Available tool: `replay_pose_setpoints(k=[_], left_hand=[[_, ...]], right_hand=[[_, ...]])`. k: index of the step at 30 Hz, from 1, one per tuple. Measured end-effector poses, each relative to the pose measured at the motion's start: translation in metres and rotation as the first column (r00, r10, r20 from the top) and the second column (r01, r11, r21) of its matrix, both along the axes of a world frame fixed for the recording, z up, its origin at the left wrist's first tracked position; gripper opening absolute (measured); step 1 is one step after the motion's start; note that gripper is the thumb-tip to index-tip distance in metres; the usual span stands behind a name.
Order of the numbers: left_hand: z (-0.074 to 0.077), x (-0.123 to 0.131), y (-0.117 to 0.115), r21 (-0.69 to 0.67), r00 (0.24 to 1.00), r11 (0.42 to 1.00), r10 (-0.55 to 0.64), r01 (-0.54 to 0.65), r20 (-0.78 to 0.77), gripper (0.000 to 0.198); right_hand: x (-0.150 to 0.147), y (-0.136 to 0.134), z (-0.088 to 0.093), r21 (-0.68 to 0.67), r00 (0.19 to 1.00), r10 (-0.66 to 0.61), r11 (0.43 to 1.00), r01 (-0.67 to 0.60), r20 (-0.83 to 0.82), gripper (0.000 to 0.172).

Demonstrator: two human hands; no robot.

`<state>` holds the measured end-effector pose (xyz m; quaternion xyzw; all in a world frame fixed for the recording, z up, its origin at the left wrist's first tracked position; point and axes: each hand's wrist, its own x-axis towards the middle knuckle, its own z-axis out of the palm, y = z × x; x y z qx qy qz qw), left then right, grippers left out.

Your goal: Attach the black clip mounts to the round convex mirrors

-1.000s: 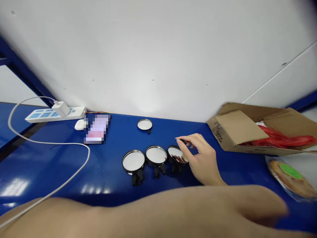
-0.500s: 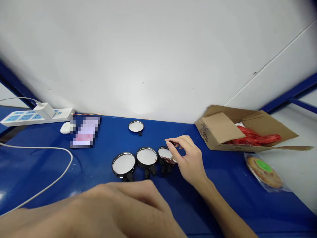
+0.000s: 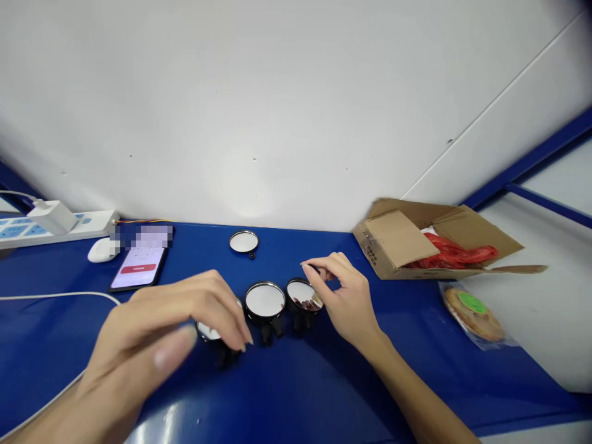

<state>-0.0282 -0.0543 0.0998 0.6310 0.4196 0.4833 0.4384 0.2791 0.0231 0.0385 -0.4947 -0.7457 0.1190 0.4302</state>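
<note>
Three round black-rimmed mirrors with black clamp-like mounts lie in a row on the blue table [image 3: 277,394]. My left hand [image 3: 157,333] hovers over the left mirror [image 3: 206,333], hiding much of it; its thumb and fingers are apart with nothing between them. The middle mirror [image 3: 265,300] lies untouched. Beside the right mirror [image 3: 300,291], my right hand [image 3: 349,296] has thumb and fingertips closed around a small dark piece, mostly hidden by the fingers. Its fingers reflect in that mirror. Farther back lies a smaller-looking round mirror [image 3: 243,242] with a small black ring at its edge.
At the left are a phone [image 3: 139,262], a white earbud-like case [image 3: 102,250], a white power strip [image 3: 95,223] with a charger, and a white cable [image 3: 69,295]. An open cardboard box [image 3: 402,237] holding red plastic stands right, near a wrapped round item [image 3: 476,317]. A white wall rises behind.
My left hand has moved away from the camera, up to the left mirror. My right hand keeps its pinch near the right mirror. The whole view has shifted slightly.
</note>
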Motion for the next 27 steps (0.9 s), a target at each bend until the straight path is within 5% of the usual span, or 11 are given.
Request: replay_pose_setpoints(k=[1,4,11,20,23,25,26,27], left_hand=[[-0.002,0.001,0.011,0.042,0.997,0.996,-0.078,0.079,-0.014,0.061],[-0.022,0.001,0.038,0.127,0.999,0.991,0.039,-0.04,0.004,0.068],[-0.074,-0.012,0.06,-0.09,0.972,0.969,0.234,-0.23,0.032,0.075],[-0.07,-0.011,0.056,-0.151,0.993,0.986,0.087,-0.074,0.081,0.064],[-0.062,-0.009,0.047,-0.053,0.992,0.996,0.081,-0.076,0.099,0.048],[-0.059,0.0,0.032,0.141,0.999,0.99,0.031,-0.027,-0.027,0.04],[-0.058,0.008,0.021,0.338,0.985,0.934,-0.065,0.117,-0.162,0.036],[-0.058,0.017,0.008,0.544,0.941,0.789,-0.126,0.287,-0.314,0.029]], right_hand=[[0.0,0.003,0.001,-0.011,1.0,-0.012,1.0,0.012,-0.015,0.02],[-0.001,0.016,0.006,-0.085,0.999,-0.037,0.996,0.035,-0.021,0.02],[-0.019,0.055,0.016,-0.283,0.998,0.003,0.959,0.015,0.063,0.025],[-0.047,0.084,0.012,-0.418,0.958,0.068,0.906,0.057,0.278,0.026],[-0.051,0.084,0.008,-0.41,0.936,0.063,0.907,0.091,0.346,0.024],[-0.051,0.082,0.006,-0.402,0.919,0.062,0.909,0.108,0.388,0.022],[-0.052,0.081,0.004,-0.4,0.912,0.064,0.91,0.114,0.406,0.02],[-0.051,0.081,0.004,-0.399,0.905,0.067,0.909,0.118,0.42,0.019]])
